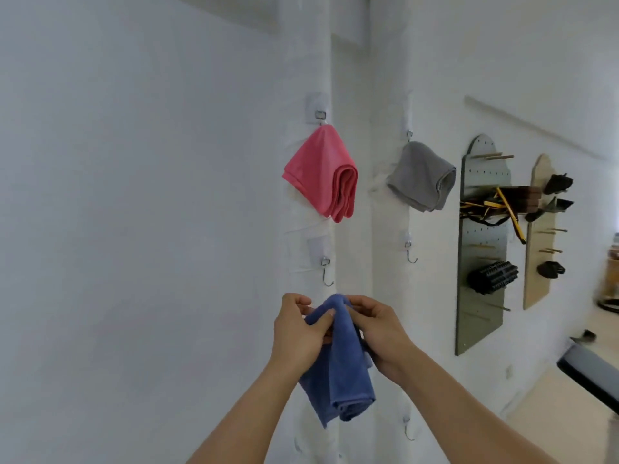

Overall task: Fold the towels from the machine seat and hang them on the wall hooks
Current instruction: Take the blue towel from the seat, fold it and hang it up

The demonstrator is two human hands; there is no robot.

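While a pink towel (321, 172) and a grey towel (420, 177) hang on upper wall hooks, the left hand (296, 333) and right hand (382, 333) pinch a folded blue towel (338, 373) in a tight grip just below an empty hook (326, 272).
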